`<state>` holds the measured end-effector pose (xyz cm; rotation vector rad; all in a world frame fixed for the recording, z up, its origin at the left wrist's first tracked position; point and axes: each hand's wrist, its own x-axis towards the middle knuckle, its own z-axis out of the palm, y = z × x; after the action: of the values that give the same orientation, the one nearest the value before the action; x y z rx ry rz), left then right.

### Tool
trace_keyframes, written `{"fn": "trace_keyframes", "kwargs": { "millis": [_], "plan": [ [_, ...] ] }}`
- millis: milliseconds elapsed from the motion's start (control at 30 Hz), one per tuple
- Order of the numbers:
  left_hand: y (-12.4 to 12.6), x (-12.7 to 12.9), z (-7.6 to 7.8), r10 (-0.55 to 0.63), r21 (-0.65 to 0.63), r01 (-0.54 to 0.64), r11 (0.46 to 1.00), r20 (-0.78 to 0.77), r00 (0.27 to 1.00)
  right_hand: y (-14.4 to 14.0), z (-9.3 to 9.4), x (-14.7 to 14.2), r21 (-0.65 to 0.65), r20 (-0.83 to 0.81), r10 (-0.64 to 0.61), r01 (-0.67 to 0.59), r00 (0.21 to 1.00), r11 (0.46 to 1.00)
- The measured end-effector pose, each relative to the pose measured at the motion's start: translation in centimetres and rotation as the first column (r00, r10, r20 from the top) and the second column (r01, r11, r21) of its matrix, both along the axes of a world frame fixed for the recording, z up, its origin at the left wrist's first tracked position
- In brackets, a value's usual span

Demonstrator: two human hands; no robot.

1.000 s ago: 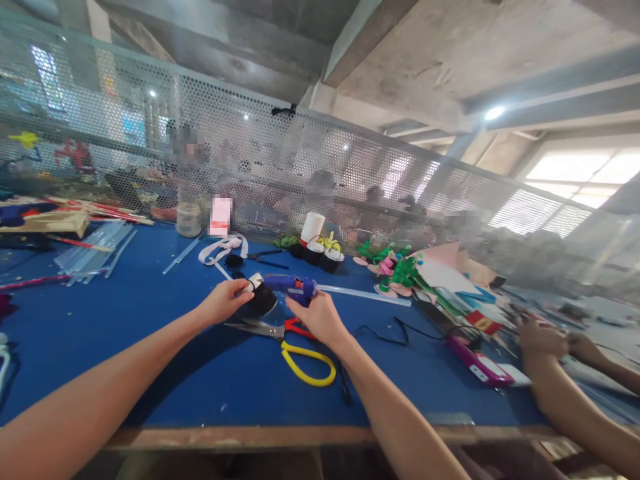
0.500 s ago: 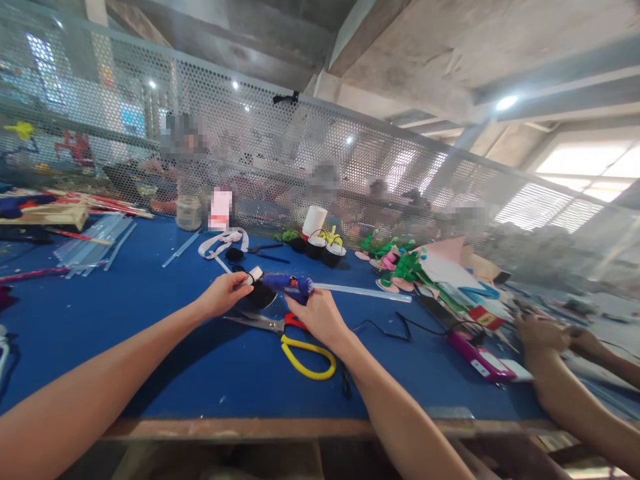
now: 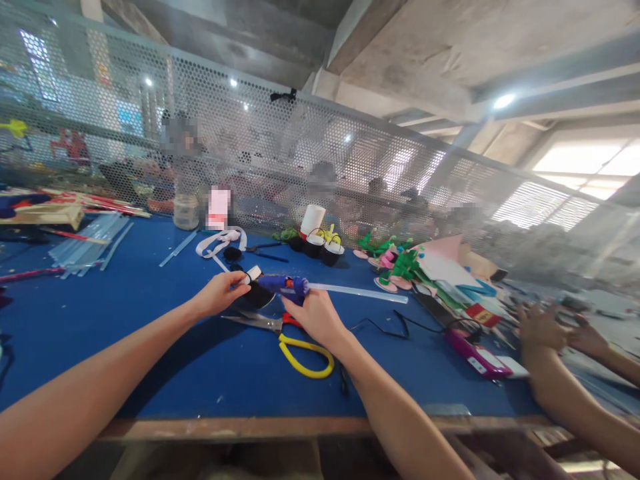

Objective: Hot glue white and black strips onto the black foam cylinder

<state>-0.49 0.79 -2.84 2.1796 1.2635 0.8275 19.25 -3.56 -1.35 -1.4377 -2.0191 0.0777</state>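
Note:
My right hand [image 3: 316, 315] grips a blue glue gun [image 3: 287, 285] with a long clear glue stick [image 3: 356, 291] jutting out of its back to the right. The gun's nozzle points left at a small black and white piece [image 3: 257, 291] that my left hand [image 3: 220, 292] pinches just above the blue table [image 3: 150, 347]. Scissors with red and yellow handles [image 3: 293, 340] lie on the table right under my hands.
A bundle of clear glue sticks [image 3: 85, 245] lies at the far left. White ribbon [image 3: 220, 241], a jar [image 3: 186, 211] and black cups [image 3: 323, 249] stand behind. Coloured foam pieces [image 3: 415, 267] and a pink phone [image 3: 475, 353] lie right, near a co-worker's hands [image 3: 550, 330]. A mesh fence [image 3: 300, 167] borders the table.
My hands with the glue gun and the small piece have stayed together, shifting only slightly. The co-worker's hands at the right have moved a little.

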Motion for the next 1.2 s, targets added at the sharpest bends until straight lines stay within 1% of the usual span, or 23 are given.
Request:
{"fn": "trace_keyframes", "kwargs": {
  "millis": [133,300,467,633,767,900,1067,1200],
  "plan": [
    [0.16,-0.23,-0.05,-0.002,0.024,0.003,1.0,-0.034,0.999,0.21,-0.09,0.21,0.033,-0.019,-0.021,0.022,1.0,0.999],
    [0.38,-0.46,-0.23,-0.008,0.03,0.009,1.0,-0.065,0.998,0.22,-0.23,0.21,0.04,-0.042,0.016,-0.014,0.999,0.999],
    [0.31,-0.44,-0.11,-0.007,0.044,0.009,0.999,-0.053,0.999,0.36,-0.14,0.4,0.02,-0.046,-0.023,0.024,0.999,1.0],
    [0.29,-0.36,-0.15,-0.002,0.045,0.005,0.999,-0.051,0.999,0.24,-0.09,0.34,0.027,-0.06,0.002,0.0,0.998,1.0],
    [0.3,-0.38,-0.19,-0.004,0.036,0.006,0.999,-0.039,0.999,0.23,-0.06,0.33,0.0,-0.056,-0.033,0.033,0.998,0.999],
    [0.3,-0.44,-0.16,-0.018,0.037,0.02,0.999,-0.062,0.998,0.26,-0.1,0.38,0.007,-0.057,0.005,-0.005,0.998,1.0],
    [0.34,-0.45,-0.14,-0.017,0.038,0.019,0.999,-0.058,0.998,0.42,-0.28,0.47,0.003,-0.056,-0.034,0.034,0.998,0.999],
    [0.39,-0.46,-0.18,-0.024,0.046,0.027,0.999,-0.062,0.998,0.3,-0.21,0.29,0.025,-0.048,0.002,-0.001,0.999,1.0]
  ]
}}
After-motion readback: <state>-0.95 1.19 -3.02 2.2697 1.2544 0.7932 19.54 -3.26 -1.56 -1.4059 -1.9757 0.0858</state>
